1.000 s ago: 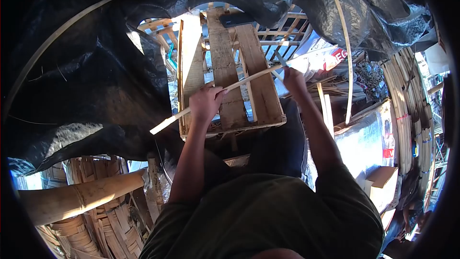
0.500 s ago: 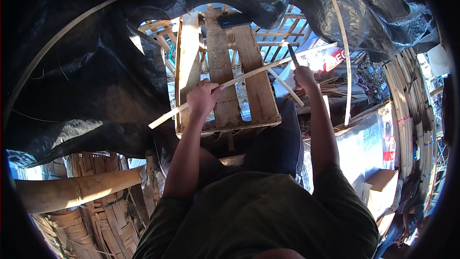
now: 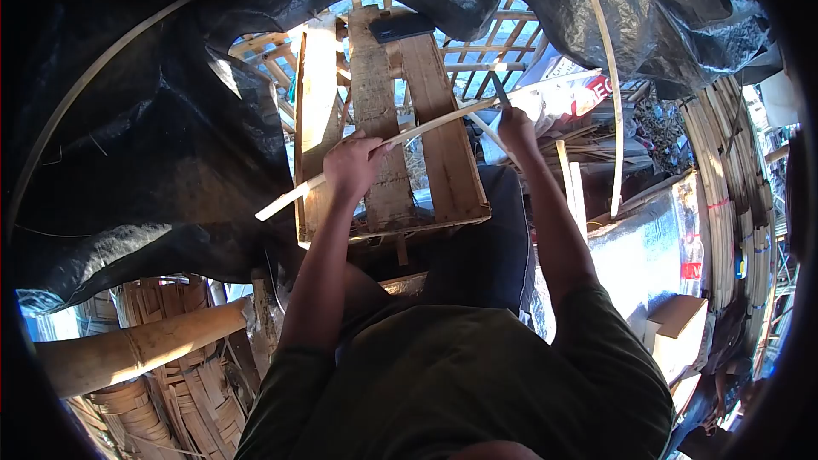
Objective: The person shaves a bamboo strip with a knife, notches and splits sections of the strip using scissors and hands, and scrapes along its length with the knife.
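A long pale strip of bamboo or wood slants across a slatted wooden bench, its right end higher in view. My left hand is closed around the strip near its left end, above the bench slats. Beyond the bench's right edge, my right hand grips a knife by the handle, which the fingers hide. The dark blade points up and away, against or very close to the strip; actual contact I cannot tell.
A dark phone-like object lies on the bench's far end. Black plastic sheeting hangs left and overhead. Another pale strip stands at right, near bundled bamboo strips and a cardboard box. A thick bamboo pole is at lower left.
My right hand and the knife have moved a little left along the strip, toward my left hand. The whole view has shifted slightly. Both hands keep their grip.
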A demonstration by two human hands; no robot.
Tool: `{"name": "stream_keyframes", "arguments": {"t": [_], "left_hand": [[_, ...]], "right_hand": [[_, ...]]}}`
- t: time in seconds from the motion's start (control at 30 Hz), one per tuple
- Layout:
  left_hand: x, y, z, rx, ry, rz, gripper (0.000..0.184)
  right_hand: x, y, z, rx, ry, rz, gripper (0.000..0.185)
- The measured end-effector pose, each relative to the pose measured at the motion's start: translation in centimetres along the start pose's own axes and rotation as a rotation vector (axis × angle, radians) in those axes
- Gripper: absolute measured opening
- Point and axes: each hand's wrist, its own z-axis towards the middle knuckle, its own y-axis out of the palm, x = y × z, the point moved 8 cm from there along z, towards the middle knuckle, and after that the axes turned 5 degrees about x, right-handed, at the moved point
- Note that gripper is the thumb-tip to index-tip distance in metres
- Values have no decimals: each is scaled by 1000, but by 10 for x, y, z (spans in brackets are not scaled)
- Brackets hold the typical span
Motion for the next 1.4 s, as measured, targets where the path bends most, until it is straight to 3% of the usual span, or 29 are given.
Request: {"name": "stream_keyframes", "arguments": {"t": [0.03,0.1,0.23,0.3,0.33,0.37,0.43,0.47,0.5,0.53,0.63,0.7,0.73,0.77,0.83,0.9,0.97,1.0,1.07,1.1,1.17,1.23,1.27,1.3,1.37,1.4], "left_hand": [[0,0,2,1,0,-3,25],[0,1,2,25,23,-13,25],[1,0,1,60,48,-34,25],[0,0,2,16,18,-19,24],[1,-1,1,11,16,-21,24],[1,-1,1,11,18,-27,24],[1,0,2,9,22,-33,25],[1,0,1,25,34,-38,26],[2,-1,2,46,45,-44,26],[1,-2,3,51,42,-46,26],[0,0,3,20,35,-23,26],[2,-4,1,78,63,-47,26],[1,-4,0,79,66,-50,26],[0,-2,1,44,36,-40,27],[-1,0,2,10,5,-30,29],[-1,0,2,-8,-10,-7,29],[-1,0,2,26,24,2,29],[1,-3,2,62,46,8,30],[0,-3,3,29,20,0,30],[-1,0,2,-12,-7,-9,30],[0,-1,1,-10,1,2,31],[1,-1,3,-5,19,12,31],[3,-3,0,73,67,-14,28],[5,-8,0,155,114,-37,27],[5,-8,0,120,91,-44,26],[4,-6,0,83,70,-52,26]], "right_hand": [[13,4,5,-198,124,32,54],[22,-12,3,-255,436,141,54],[28,-8,-1,-150,427,176,52],[54,-3,9,-310,666,407,50],[57,-15,12,-186,676,408,48],[63,5,25,-276,363,81,46],[31,4,2,-250,499,235,52],[48,5,12,-366,516,161,51],[54,-1,15,-411,657,368,47],[94,6,33,-310,730,554,39],[83,2,32,-213,593,218,31],[51,8,14,-415,548,220,28],[67,7,23,-475,634,487,30],[69,-5,30,-375,767,745,32],[79,-38,35,7,804,518,29],[69,-15,26,-149,758,360,30],[40,2,18,-460,577,271,29],[52,-6,32,-431,512,294,26],[92,-7,43,-163,800,694,36],[80,-33,33,51,832,489,40],[40,12,13,-447,498,218,45],[43,3,12,-483,685,586,26],[64,0,30,-445,672,594,22],[94,6,42,-306,892,1015,22],[97,-30,35,170,904,827,17],[101,4,29,-52,825,708,20]]}}
